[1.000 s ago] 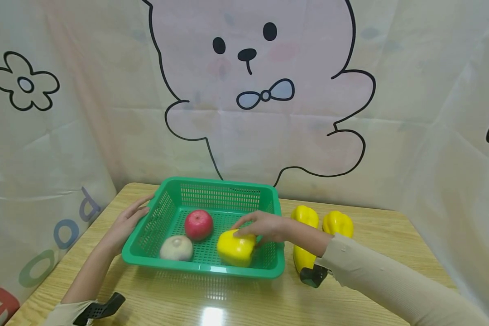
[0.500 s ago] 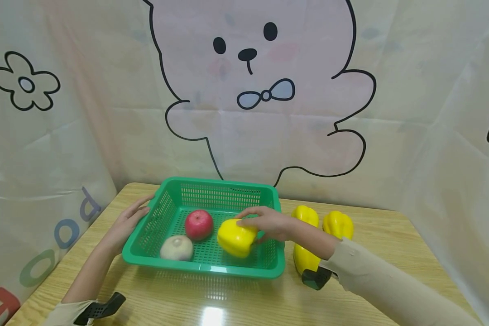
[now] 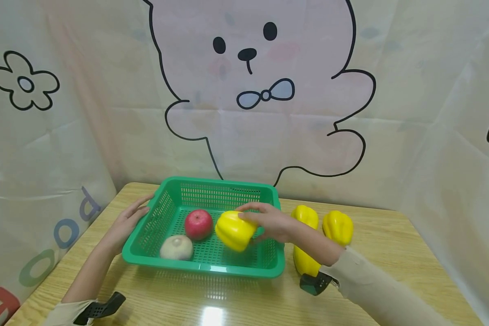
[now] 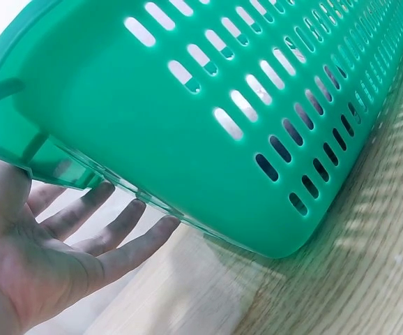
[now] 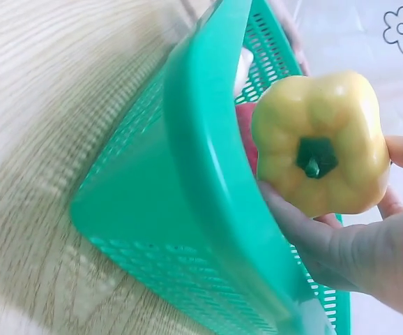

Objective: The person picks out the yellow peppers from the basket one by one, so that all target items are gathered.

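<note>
My right hand point(image 3: 269, 222) grips a yellow bell pepper point(image 3: 235, 231) by its side, lifted over the right part of a green basket point(image 3: 203, 267). In the right wrist view, the pepper's green stem point(image 5: 316, 159) faces the camera, with my thumb point(image 5: 292, 216) along one side. Beneath, in the basket, lie a red apple-like fruit point(image 3: 198, 224) and a round whitish vegetable point(image 3: 177, 247). My left hand point(image 3: 126, 224) rests against the basket's left side. The left wrist view shows its fingers point(image 4: 128, 223) extended along the outer wall; its thumb is hidden.
Right of the basket, more yellow peppers point(image 3: 337, 227) and another yellow item point(image 3: 304, 261) lie on the wooden table point(image 3: 375, 271), partly behind my right arm. A printed cloth point(image 3: 244, 145) hangs behind the table and along both sides.
My right hand has raised the yellow bell pepper a little from the basket floor and tilted it. My left hand and the basket have stayed in place.
</note>
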### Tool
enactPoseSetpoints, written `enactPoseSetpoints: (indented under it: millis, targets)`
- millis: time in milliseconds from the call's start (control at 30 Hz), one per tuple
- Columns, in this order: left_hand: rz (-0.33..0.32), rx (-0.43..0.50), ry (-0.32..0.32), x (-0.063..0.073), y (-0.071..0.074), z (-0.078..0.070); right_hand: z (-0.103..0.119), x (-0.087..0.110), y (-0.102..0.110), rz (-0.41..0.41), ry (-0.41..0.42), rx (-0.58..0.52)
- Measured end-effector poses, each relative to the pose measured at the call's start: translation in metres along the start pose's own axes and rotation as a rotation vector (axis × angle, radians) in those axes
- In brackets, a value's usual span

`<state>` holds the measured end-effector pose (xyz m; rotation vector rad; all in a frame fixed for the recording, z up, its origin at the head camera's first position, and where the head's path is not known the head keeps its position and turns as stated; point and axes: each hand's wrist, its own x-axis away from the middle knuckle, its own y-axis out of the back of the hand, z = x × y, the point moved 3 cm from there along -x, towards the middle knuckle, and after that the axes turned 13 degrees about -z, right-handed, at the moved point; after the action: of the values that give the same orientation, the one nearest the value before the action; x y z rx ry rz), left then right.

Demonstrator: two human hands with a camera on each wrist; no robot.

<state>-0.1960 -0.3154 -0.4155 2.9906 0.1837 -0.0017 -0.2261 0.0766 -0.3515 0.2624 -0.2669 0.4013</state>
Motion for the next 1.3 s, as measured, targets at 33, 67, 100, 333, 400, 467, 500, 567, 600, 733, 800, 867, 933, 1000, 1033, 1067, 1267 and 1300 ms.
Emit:
enactPoseSetpoints:
  millis: [33,67,100,333,400,467,500,567,600,733,800,867,933,1000,1033,1067,1267,1300]
  targets:
    - [-0.001,-0.001,0.000,0.000,0.000,0.000,0.001,0.001,0.000,0.000,0.007,-0.007]
    - [-0.002,-0.001,0.001,0.000,0.000,0.000,0.001,0.001,0.000,-0.001,0.013,-0.008]
    - [-0.002,-0.002,0.002,0.000,0.000,0.000,0.001,0.002,0.000,-0.001,0.019,-0.012]
    - [-0.001,-0.002,0.004,0.000,0.000,0.000,0.001,0.007,0.000,-0.016,0.057,-0.024]
    - [-0.001,-0.001,0.005,0.001,0.000,0.000,0.000,0.009,0.000,-0.017,0.072,-0.031]
    - [-0.001,-0.001,0.005,0.001,0.000,0.000,0.000,0.010,0.000,-0.021,0.087,-0.044]
    - [-0.001,-0.001,0.006,0.001,0.000,0.000,-0.001,0.010,0.000,-0.023,0.095,-0.051]
    - [-0.003,-0.003,0.006,0.001,0.000,0.000,-0.001,0.011,0.000,-0.029,0.110,-0.063]
    - [-0.004,-0.003,0.006,0.001,0.000,0.000,-0.002,0.012,0.000,-0.034,0.116,-0.067]
    - [-0.006,-0.004,-0.004,0.001,0.000,0.000,-0.003,0.013,0.001,-0.054,0.142,-0.082]
    - [-0.005,-0.004,-0.011,0.001,0.000,-0.001,-0.004,0.015,0.002,-0.071,0.151,-0.089]
    - [-0.004,-0.005,-0.017,0.002,0.000,-0.001,-0.004,0.016,0.003,-0.090,0.157,-0.092]
    - [-0.004,-0.005,-0.018,0.002,0.000,-0.001,-0.005,0.018,0.004,-0.109,0.163,-0.092]
    - [-0.005,-0.008,-0.017,0.002,0.000,-0.001,-0.006,0.020,0.004,-0.119,0.170,-0.090]
    - [-0.006,-0.009,-0.017,0.002,0.000,-0.001,-0.007,0.021,0.005,-0.124,0.174,-0.092]
    - [-0.006,-0.010,-0.016,0.001,0.000,-0.001,-0.007,0.021,0.005,-0.128,0.178,-0.094]
    - [-0.006,-0.007,-0.014,0.001,0.000,0.000,-0.010,0.025,0.006,-0.170,0.193,-0.112]
    - [-0.006,-0.007,-0.014,0.001,0.000,0.000,-0.010,0.025,0.006,-0.179,0.194,-0.113]
